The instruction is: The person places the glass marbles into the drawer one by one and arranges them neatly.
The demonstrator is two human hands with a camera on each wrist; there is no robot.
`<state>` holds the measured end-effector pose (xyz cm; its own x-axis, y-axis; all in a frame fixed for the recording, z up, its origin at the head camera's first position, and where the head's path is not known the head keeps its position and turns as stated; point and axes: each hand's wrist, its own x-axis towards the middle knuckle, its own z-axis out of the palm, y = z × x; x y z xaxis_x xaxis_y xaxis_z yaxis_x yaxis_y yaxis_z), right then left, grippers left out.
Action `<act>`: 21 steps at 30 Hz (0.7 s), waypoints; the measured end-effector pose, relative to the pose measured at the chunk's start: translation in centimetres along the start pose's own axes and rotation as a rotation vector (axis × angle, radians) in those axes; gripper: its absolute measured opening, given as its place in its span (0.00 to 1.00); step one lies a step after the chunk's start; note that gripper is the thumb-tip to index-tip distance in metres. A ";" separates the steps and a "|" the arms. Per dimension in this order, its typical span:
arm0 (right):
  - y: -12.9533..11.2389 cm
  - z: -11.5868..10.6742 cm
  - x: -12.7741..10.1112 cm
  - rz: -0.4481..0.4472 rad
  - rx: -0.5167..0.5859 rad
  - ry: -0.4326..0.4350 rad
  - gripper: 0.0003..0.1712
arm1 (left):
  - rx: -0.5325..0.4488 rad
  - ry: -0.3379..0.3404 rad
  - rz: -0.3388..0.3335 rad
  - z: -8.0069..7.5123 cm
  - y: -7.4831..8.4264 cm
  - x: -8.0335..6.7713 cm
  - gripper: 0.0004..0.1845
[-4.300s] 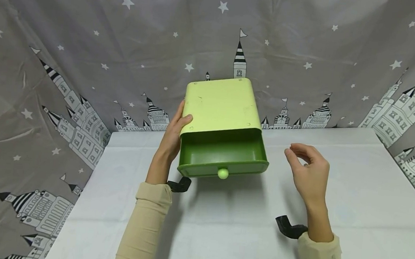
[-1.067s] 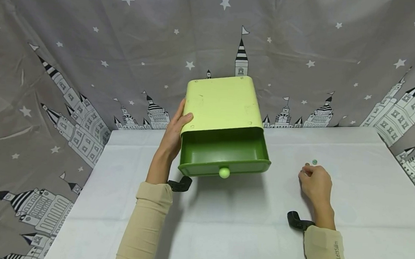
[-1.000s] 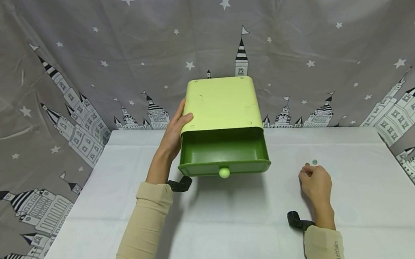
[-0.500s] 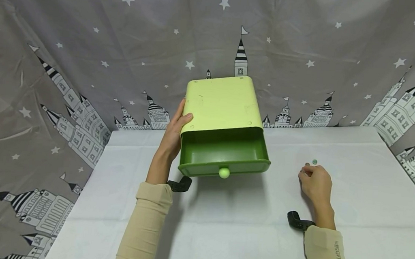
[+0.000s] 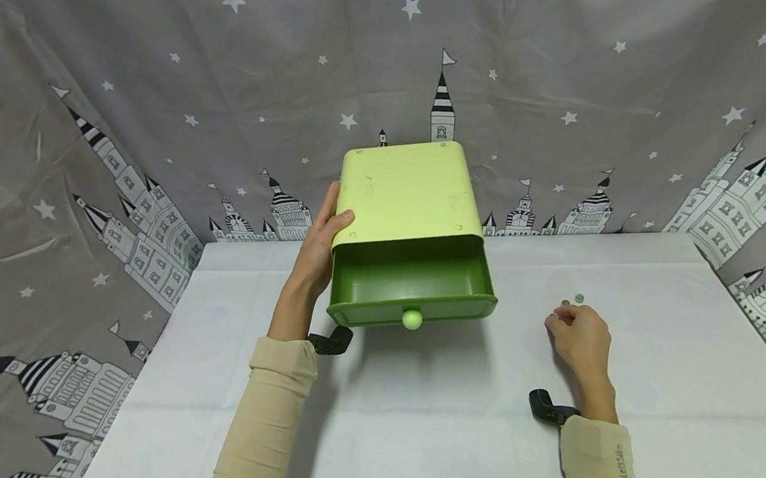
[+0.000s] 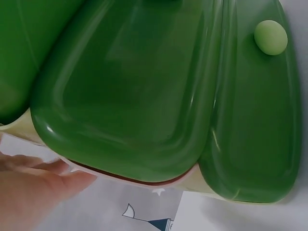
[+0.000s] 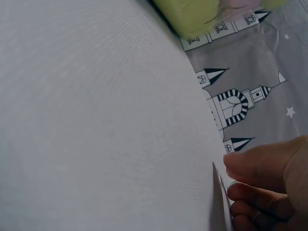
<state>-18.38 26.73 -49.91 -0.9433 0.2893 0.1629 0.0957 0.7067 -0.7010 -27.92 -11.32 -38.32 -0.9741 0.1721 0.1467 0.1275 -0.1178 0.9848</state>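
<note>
My left hand grips the left side of a pale yellow-green box, with the thumb on its top edge. A dark green drawer with a round light green knob is pulled partly out, and its visible inside holds nothing. In the left wrist view the green drawer front fills much of the frame. My right hand is down at the table, its fingers bent around a tiny pale disc. Whether they pinch it is hidden. Just beyond lie a greenish disc and a brownish one.
A white cloth covers the table. Behind it and along the sides hangs a grey curtain printed with castles and stars. Each wrist wears a black camera mount, such as the right one.
The right hand came down from above the table onto the small discs, which now show beyond it. Lately its thumb has shifted slightly left. The left hand and the box stay put.
</note>
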 end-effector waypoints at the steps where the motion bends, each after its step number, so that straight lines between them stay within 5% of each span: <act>1: 0.0 0.0 0.0 0.000 0.000 0.000 0.13 | 0.009 -0.003 0.017 0.0 0.0 0.0 0.38; 5: -0.1 0.0 0.0 -0.004 -0.001 0.007 0.13 | 0.070 -0.007 0.058 0.0 0.2 0.1 0.32; 10: -0.2 0.1 0.1 0.004 -0.015 0.011 0.12 | 0.101 -0.014 0.032 0.0 0.4 0.0 0.26; 21: -0.2 0.0 0.2 -0.001 0.002 0.012 0.13 | 0.193 0.007 0.052 0.1 0.3 0.0 0.27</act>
<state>-18.60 26.61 -49.73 -0.9395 0.2961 0.1722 0.0939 0.7061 -0.7019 -27.87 -11.24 -38.00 -0.9664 0.1639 0.1982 0.2107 0.0631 0.9755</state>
